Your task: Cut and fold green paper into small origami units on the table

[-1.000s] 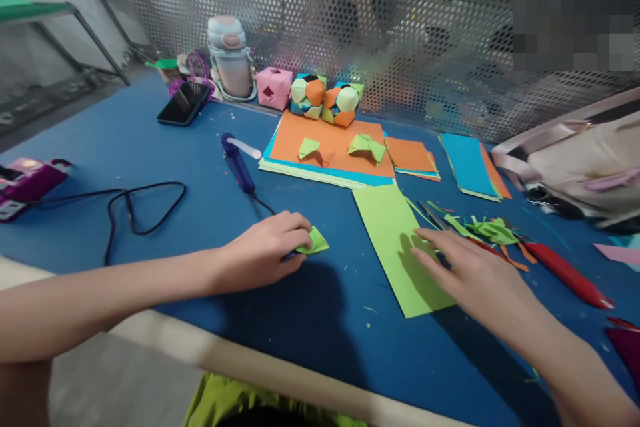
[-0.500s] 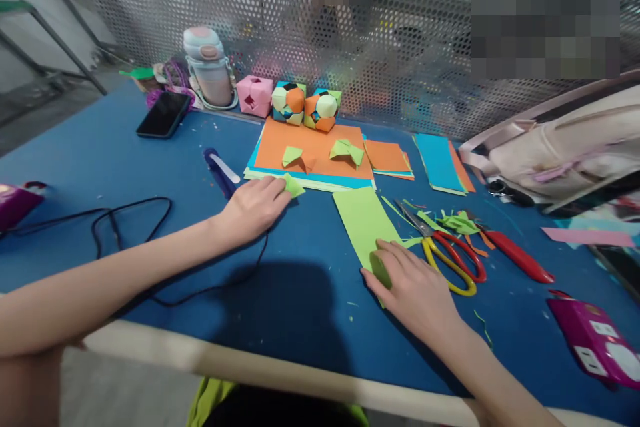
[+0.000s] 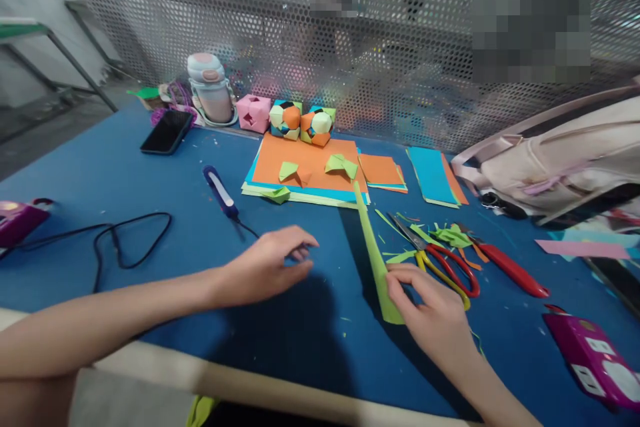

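Observation:
My right hand (image 3: 433, 310) pinches a strip of light green paper (image 3: 373, 247) by its edge and holds it tilted up off the blue table. Above the table to the left, my left hand (image 3: 273, 260) holds nothing, its thumb and fingers apart and turned toward the strip. Small folded green paper pieces (image 3: 341, 165) rest on a stack of orange, blue and pale green sheets (image 3: 310, 150). Another folded green piece (image 3: 278, 195) lies at that stack's front edge. Beside my right hand are scissors (image 3: 453, 267) with red and yellow handles, among green scraps.
Paper balls (image 3: 316, 125) and a pink paper cube (image 3: 253, 113) stand behind the stack. A bottle (image 3: 211, 90), phone (image 3: 167, 131), corded blue tool (image 3: 220, 192), red-handled tool (image 3: 515, 270), blue sheets (image 3: 433, 175), bag (image 3: 565, 153) and purple power strip (image 3: 595, 353) lie around.
My left hand has let go of a folded green piece at the stack's edge and moved toward me and right. My right hand has lifted the green paper strip off the table.

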`<state>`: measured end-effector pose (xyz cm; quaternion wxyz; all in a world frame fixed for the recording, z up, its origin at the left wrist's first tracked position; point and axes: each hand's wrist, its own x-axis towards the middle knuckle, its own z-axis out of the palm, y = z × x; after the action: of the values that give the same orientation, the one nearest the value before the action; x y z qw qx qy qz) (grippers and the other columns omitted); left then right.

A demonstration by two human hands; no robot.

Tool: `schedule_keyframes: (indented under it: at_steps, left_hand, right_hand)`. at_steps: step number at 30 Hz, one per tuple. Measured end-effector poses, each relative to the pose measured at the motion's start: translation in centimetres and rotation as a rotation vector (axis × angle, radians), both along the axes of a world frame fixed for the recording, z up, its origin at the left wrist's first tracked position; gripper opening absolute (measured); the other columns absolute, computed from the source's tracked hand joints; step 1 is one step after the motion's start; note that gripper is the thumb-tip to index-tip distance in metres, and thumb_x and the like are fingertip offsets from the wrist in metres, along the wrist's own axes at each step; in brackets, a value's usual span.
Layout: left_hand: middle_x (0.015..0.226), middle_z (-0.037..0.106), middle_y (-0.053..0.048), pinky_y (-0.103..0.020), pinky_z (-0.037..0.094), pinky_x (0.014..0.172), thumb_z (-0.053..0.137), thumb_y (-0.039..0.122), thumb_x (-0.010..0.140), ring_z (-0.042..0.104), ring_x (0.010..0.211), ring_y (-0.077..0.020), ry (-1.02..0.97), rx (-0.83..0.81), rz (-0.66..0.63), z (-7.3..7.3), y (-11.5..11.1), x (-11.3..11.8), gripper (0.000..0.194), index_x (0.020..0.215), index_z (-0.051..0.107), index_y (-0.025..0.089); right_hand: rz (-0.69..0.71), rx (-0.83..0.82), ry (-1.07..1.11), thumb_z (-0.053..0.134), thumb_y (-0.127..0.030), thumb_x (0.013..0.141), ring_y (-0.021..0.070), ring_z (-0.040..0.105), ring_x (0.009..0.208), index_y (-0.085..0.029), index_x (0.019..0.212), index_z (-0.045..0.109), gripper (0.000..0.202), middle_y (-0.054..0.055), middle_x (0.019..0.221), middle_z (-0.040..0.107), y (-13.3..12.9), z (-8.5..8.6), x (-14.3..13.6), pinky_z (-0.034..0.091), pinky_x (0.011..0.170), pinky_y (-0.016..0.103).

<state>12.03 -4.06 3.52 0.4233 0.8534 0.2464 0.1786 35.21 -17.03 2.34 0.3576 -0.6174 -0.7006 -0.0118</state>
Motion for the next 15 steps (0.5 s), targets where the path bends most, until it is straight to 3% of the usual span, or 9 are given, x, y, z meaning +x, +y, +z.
schedule_keyframes:
  at_steps: [2, 4, 6, 8, 10, 13, 15]
  left_hand:
    - [0.108, 0.062, -0.012, -0.034, 0.052, 0.078, 0.059, 0.029, 0.079, 0.063, 0.089, -0.018, -0.039, -0.539, 0.01, -0.4, -1.6, 1.0, 0.035, 0.11, 0.049, 0.015]
    - [0.12, 0.058, -0.012, -0.035, 0.05, 0.083, 0.062, 0.031, 0.078, 0.062, 0.098, -0.0188, -0.144, -0.918, 0.043, -0.8, -2.6, 1.9, 0.045, 0.118, 0.044, 0.018]
    - [0.117, 0.061, -0.01, -0.032, 0.049, 0.085, 0.061, 0.028, 0.079, 0.061, 0.101, -0.0184, -0.235, -1.133, 0.059, -1.1, -3.1, 2.6, 0.038, 0.114, 0.05, 0.018]
    - [0.108, 0.066, -0.008, -0.03, 0.048, 0.084, 0.06, 0.023, 0.078, 0.062, 0.097, -0.0179, -0.279, -1.234, 0.097, -1.4, -3.2, 2.8, 0.026, 0.103, 0.059, 0.016]
    - [0.104, 0.069, -0.007, -0.029, 0.047, 0.084, 0.06, 0.016, 0.075, 0.063, 0.095, -0.018, -0.305, -1.285, 0.153, -1.7, -3.1, 2.7, 0.023, 0.097, 0.064, 0.015]
    - [0.105, 0.069, -0.006, -0.031, 0.048, 0.086, 0.059, 0.01, 0.071, 0.063, 0.097, -0.0189, -0.356, -1.333, 0.214, -2.2, -2.8, 2.5, 0.032, 0.101, 0.067, 0.017]
    - [0.103, 0.07, -0.006, -0.031, 0.047, 0.087, 0.058, 0.009, 0.071, 0.063, 0.097, -0.0192, -0.372, -1.346, 0.233, -2.3, -2.7, 2.5, 0.032, 0.1, 0.068, 0.017]
  right_hand:
    - [0.085, 0.01, 0.05, 0.05, -0.01, 0.086, 0.0143, 0.065, 0.068, -0.021, 0.079, 0.055, 0.014, 0.004, 0.077, 0.066, -0.2, 0.2, -1.0, 0.053, 0.063, 0.025]
    - [0.241, -0.005, 0.05, 0.05, -0.008, 0.085, 0.0144, 0.064, 0.07, -0.02, 0.083, 0.056, 0.014, 0.005, 0.078, 0.066, -0.4, 0.2, -2.1, 0.053, 0.063, 0.026]
    - [0.413, -0.033, 0.016, 0.051, -0.007, 0.085, 0.0162, 0.064, 0.075, -0.019, 0.088, 0.058, 0.014, 0.006, 0.08, 0.067, -0.4, 0.0, -3.0, 0.054, 0.067, 0.029]
    - [0.517, -0.034, -0.001, 0.053, -0.009, 0.084, 0.019, 0.064, 0.084, -0.017, 0.094, 0.059, 0.014, 0.009, 0.087, 0.068, -0.3, -0.2, -3.3, 0.054, 0.073, 0.033]
    - [0.466, 0.008, 0.016, 0.055, -0.011, 0.083, 0.0221, 0.062, 0.097, -0.016, 0.1, 0.059, 0.018, 0.012, 0.098, 0.067, 0.0, -0.6, -3.0, 0.053, 0.082, 0.038]
    - [0.149, 0.018, 0.092, 0.055, -0.015, 0.085, 0.0255, 0.055, 0.112, -0.018, 0.111, 0.057, 0.027, 0.014, 0.115, 0.061, 0.6, -1.5, -1.7, 0.05, 0.09, 0.045]
    - [-0.01, -0.081, 0.184, 0.052, -0.022, 0.087, 0.0246, 0.058, 0.11, -0.02, 0.118, 0.056, 0.03, 0.014, 0.12, 0.06, 1.0, -2.0, -1.0, 0.053, 0.086, 0.042]
